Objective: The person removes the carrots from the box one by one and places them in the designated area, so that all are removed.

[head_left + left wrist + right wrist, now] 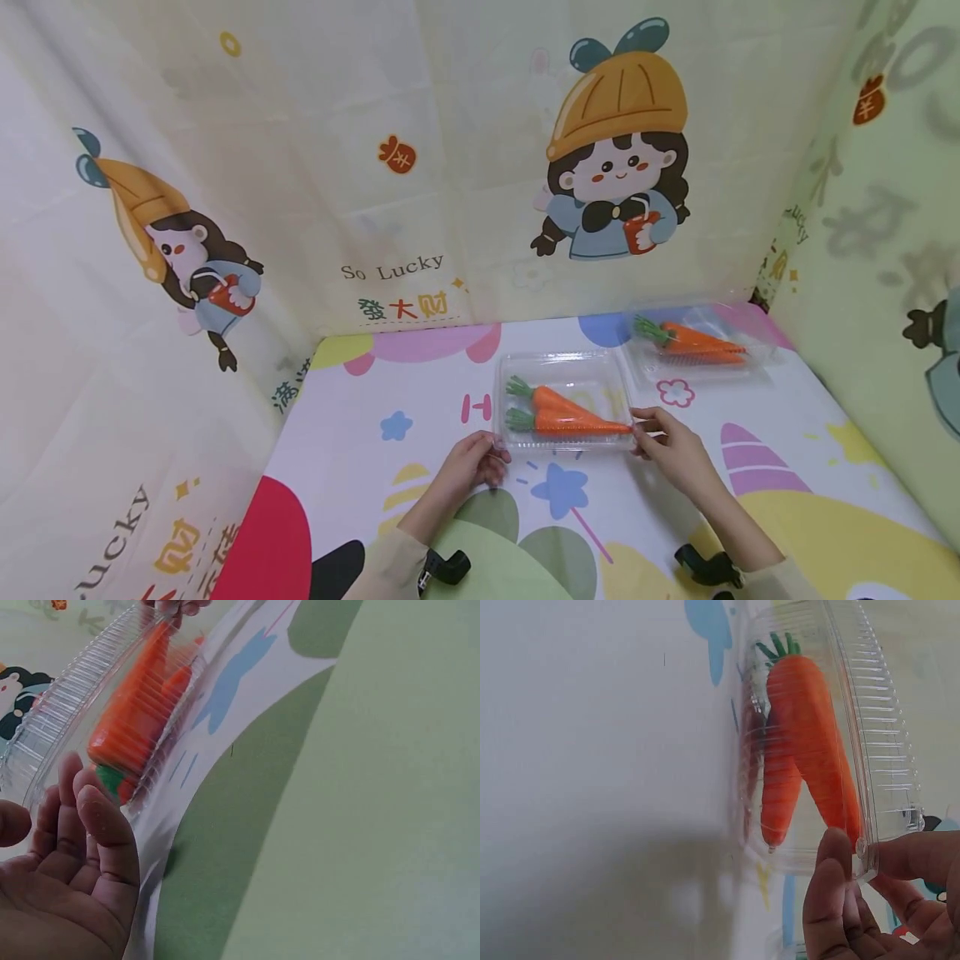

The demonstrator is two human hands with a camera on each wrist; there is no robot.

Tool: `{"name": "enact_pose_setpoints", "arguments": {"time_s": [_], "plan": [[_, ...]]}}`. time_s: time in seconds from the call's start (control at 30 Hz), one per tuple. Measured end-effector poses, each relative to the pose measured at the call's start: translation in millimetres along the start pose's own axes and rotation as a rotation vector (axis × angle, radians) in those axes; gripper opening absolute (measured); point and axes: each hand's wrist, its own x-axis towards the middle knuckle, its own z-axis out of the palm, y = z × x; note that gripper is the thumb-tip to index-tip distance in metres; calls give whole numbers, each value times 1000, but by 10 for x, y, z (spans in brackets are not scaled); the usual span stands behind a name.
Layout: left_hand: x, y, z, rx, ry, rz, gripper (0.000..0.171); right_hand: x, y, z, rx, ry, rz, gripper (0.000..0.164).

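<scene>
A clear plastic clamshell box [566, 360] sits on the tabletop in front of me, with two orange carrots [558, 410] inside, green tops to the left. My left hand [472, 465] holds its near left corner; in the left wrist view the thumb and fingers [109, 817] are on either side of that corner. At the near right corner, my right hand [671, 450] pinches the rim between thumb and fingers, as the right wrist view shows close to a carrot's tip [847, 817]. Ridged plastic sides [885, 727] run along the box.
Behind and to the right stands a second clear plastic box [637, 367] with carrots [701, 342] in it. A printed cloth [480, 208] hangs along the back and both sides of the patterned tabletop [435, 383].
</scene>
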Motion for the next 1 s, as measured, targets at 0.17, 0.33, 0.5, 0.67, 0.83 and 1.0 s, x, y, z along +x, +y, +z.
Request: {"name": "enact_pose_setpoints", "arguments": {"time_s": [0.17, 0.33, 0.5, 0.67, 0.83, 1.0], "plan": [[-81, -21, -28, 2, -30, -11, 25, -43, 29, 34, 45, -30, 68, 45], [-96, -23, -58, -21, -72, -12, 17, -39, 67, 57, 105, -41, 110, 53], [-107, -46, -80, -19, -86, -11, 16, -29, 105, 65, 130, -71, 105, 50], [-133, -42, -71, -14, -67, -12, 26, -68, 104, 78, 157, -74, 112, 47], [-152, -53, -91, -46, -90, -18, 31, -106, 100, 83, 147, -80, 105, 45], [-178, -64, -124, -96, -143, -6, 14, -125, 99, 87, 137, -87, 101, 44]]}}
